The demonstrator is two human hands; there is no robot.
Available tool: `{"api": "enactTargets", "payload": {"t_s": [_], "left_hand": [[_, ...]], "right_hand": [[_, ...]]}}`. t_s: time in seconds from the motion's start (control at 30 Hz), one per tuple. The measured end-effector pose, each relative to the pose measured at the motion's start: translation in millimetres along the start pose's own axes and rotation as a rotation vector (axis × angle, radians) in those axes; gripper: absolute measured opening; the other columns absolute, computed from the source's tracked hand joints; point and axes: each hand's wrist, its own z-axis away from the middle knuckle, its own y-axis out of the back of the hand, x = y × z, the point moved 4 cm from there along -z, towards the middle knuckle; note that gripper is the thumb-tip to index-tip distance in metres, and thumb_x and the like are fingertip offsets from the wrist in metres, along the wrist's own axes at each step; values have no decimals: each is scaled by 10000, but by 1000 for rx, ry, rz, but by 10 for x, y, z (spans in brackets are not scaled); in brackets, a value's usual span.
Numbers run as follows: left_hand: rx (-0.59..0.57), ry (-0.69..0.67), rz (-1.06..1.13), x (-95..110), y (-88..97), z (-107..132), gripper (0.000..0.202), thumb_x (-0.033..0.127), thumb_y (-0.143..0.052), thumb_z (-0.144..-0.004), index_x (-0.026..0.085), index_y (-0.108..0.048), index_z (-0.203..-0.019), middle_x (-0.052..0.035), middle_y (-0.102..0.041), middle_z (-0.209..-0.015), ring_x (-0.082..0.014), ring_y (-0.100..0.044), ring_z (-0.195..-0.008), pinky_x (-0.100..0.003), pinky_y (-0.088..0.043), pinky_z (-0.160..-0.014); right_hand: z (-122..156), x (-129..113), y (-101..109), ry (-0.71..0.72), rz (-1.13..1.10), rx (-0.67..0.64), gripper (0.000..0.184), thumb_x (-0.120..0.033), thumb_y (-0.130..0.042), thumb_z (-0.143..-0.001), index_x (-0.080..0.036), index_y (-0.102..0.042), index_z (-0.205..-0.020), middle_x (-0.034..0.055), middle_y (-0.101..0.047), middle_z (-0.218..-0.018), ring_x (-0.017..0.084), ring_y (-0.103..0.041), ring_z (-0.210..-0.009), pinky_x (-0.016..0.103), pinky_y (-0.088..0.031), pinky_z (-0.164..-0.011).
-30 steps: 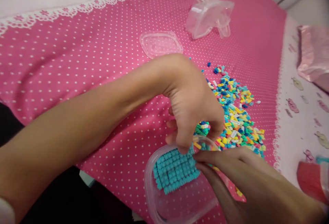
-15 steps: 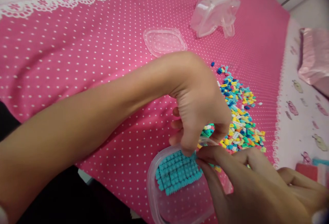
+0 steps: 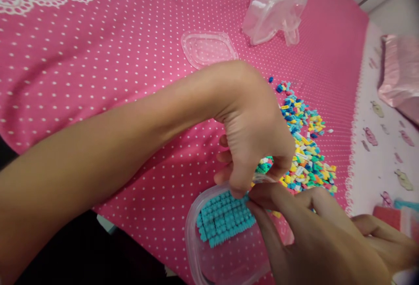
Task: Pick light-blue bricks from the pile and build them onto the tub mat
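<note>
A turquoise slab of joined small bricks [image 3: 223, 218] lies in a clear plastic lid [image 3: 209, 259] at the near edge of the pink dotted cloth. My left hand [image 3: 253, 134] reaches in from the left, its thumb and fingers pinched on the slab's far right corner. From the lower right comes my right hand [image 3: 307, 228], whose fingers are pressed together at that same corner of the slab. Just beyond both hands lies a heap of tiny coloured bricks [image 3: 306, 145].
A flat clear lid [image 3: 207, 48] lies further back on the cloth. A clear butterfly-shaped container [image 3: 273, 12] sits at the back right. Pink shiny bags [image 3: 397, 73] lie at the right edge. A red and teal thing [image 3: 397, 215] shows at the lower right.
The view has shifted a little. My right hand has come further into view while both hands stay pinched at the slab's corner.
</note>
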Motion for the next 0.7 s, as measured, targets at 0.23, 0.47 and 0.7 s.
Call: {"api": "enactTargets", "payload": {"t_s": [0.23,0.47,0.7], "left_hand": [[7,27,-42,-7,-6,-8,402,181,-907,-740,236,-710,-1087,60,-786,-802,-125,-691,-650,-217,-473,-496],[21,70,-34,4,-9,-10,419,213,-903,-764,267,-722,-1138,88,-749,-743,-113,-659,-600,-228,-447,-475],[26,112,15,-15,-16,-12,437,172,-904,-751,267,-730,-1140,108,-730,-717,-104,-666,-592,-205,-420,-494]], "right_hand": [[-107,-220,59,41,223,-56,152,-202,-560,-835,-310,-582,-939,-10,-575,-620,190,-576,-514,340,-255,-370],[-112,-231,55,-24,183,-72,136,-192,-544,-852,-306,-594,-908,4,-531,-614,208,-506,-488,363,-213,-400],[-103,-228,54,-71,244,-25,182,-159,-541,-788,-316,-558,-877,-11,-532,-612,205,-473,-441,358,-276,-466]]}}
